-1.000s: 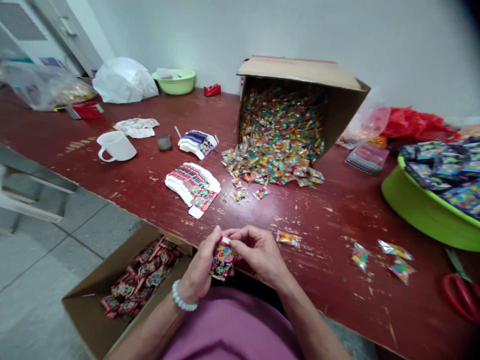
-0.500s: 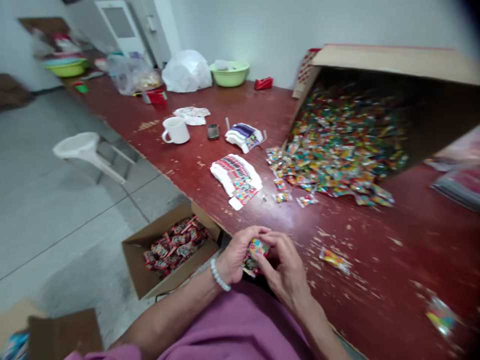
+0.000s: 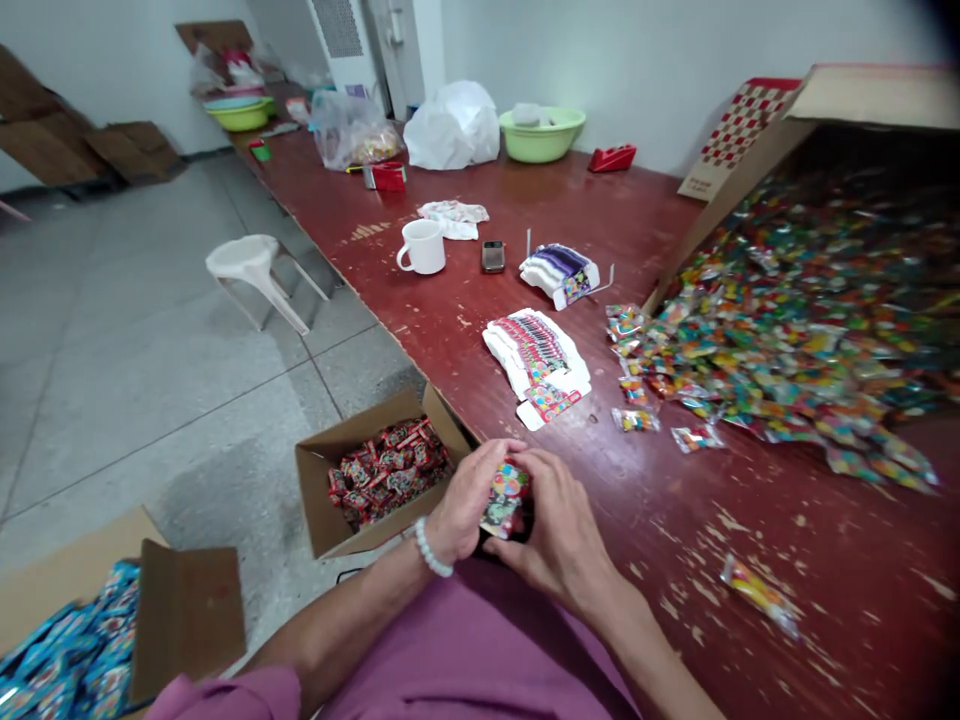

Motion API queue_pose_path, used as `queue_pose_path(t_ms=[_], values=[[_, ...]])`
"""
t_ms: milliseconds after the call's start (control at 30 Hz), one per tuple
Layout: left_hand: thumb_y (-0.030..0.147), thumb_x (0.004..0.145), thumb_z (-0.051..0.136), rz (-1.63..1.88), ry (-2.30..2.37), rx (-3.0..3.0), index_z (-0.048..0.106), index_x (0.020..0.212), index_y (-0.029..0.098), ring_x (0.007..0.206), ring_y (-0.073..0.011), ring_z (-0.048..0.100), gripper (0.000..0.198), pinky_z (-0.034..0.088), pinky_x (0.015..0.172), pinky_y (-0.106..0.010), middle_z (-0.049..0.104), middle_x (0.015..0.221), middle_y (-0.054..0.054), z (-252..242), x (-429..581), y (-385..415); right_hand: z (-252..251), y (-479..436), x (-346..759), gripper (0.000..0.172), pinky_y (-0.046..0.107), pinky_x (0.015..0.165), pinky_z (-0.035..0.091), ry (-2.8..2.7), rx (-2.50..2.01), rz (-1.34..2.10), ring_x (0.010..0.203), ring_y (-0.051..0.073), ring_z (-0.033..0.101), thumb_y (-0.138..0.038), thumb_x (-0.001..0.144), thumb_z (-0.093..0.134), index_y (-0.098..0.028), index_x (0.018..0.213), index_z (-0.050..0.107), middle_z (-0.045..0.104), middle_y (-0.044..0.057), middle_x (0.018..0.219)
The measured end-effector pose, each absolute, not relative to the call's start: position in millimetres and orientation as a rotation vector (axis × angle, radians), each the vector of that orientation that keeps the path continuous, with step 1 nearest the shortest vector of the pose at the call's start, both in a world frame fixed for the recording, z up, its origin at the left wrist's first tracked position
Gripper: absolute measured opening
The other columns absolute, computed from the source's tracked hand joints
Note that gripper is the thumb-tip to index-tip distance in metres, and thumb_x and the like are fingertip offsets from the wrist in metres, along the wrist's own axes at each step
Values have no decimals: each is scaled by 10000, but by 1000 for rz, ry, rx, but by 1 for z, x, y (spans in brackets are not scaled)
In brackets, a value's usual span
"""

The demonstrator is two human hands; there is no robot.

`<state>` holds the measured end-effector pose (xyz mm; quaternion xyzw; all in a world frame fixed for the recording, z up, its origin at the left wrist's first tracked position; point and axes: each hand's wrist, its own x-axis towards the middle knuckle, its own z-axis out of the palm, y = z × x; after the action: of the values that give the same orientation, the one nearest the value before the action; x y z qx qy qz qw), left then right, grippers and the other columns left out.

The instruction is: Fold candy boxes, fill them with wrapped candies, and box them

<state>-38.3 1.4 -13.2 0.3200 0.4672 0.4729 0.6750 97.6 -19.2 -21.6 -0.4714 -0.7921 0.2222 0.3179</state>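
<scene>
A small printed carton point(image 3: 505, 500) with colourful round patterns sits between my two hands, close to my body at the table's edge. My left hand point(image 3: 466, 500), with a pale bead bracelet on the wrist, is closed around its left side. Around the right side curls my right hand point(image 3: 561, 520), its thumb low by the carton's bottom. Beyond my hands, a fanned stack of flat printed cartons point(image 3: 536, 360) lies on the red table point(image 3: 637, 560). Behind it is a second stack with purple edges point(image 3: 559, 272).
A large cardboard box point(image 3: 720, 215) spills wrapped candies point(image 3: 787, 330) at right; one candy point(image 3: 759, 595) lies nearer. Below left stand boxes of red packets point(image 3: 390, 470) and blue packets point(image 3: 82, 640). A mug point(image 3: 422, 247), phone-like device point(image 3: 493, 257), green basin point(image 3: 541, 135) and white stool point(image 3: 251, 258) are further off.
The view has swung left, so the table things appear further right. My right thumb has moved from the carton's face to its lower edge; both hands still hold it.
</scene>
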Motion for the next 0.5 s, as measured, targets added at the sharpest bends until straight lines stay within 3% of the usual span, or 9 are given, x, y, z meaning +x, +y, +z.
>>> queue_pose_path(t_ms=[100,167,233,367,500], values=[[558,868,529,1022,1328,823,634,1133,196,750,-193,636,461,482,604,-261,691,935,-55,-12,-82,4,-23,6,103,929,500,965,457,-2080,-1193,609,1254,349,463,-445,681,793,-170,1421,302,427,203,1405],[528,829,601,1025,1619,1071,694,1031,186,903,-220,633,407,490,731,-266,700,1019,-71,-12,-114,7,-29,34,118,737,480,930,475,-1958,-1310,537,1162,317,531,-429,799,699,-161,1394,356,514,187,1300],[498,800,647,958,1815,1272,707,1048,209,1005,-247,615,385,460,880,-303,706,1065,-67,-13,-139,11,-37,66,134,499,462,857,496,-1831,-1436,419,1002,290,596,-402,882,594,-138,1288,471,592,164,1117],[449,873,533,896,1843,1581,668,1127,209,1022,-243,623,375,451,942,-371,693,1119,-68,-15,-140,21,-47,109,146,607,478,898,460,-1800,-1680,274,1126,344,534,-465,807,670,-114,1268,488,546,211,1221],[337,892,519,894,1744,1931,660,1095,226,1049,-223,610,271,450,955,-380,686,1135,-58,-13,-95,35,-47,115,139,656,462,892,443,-1824,-1930,356,1157,369,509,-511,708,752,-137,1202,537,536,203,1222]])
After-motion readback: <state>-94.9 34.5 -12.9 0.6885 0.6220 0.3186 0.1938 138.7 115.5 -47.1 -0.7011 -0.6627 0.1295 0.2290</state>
